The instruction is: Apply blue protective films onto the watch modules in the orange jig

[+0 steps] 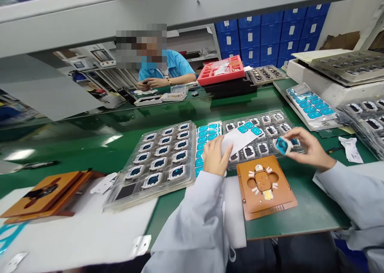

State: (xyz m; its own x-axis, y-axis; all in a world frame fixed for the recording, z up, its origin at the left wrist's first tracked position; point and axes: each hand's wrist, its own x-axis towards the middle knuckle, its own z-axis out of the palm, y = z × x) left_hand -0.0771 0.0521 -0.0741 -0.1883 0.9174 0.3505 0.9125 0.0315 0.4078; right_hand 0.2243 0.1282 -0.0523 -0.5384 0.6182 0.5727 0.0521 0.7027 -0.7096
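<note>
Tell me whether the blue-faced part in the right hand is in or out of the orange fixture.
Out: the right hand holds the blue-faced part clear of the orange fixture, whose recess is in plain view.

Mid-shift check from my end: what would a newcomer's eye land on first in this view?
Probably the small blue-faced part in the right hand, above the orange-brown fixture. Next, the white sheet with blue stickers in the left hand, over the front of a clear tray of parts. Farther back, the bright red tray stands out atop a black stack.
</note>
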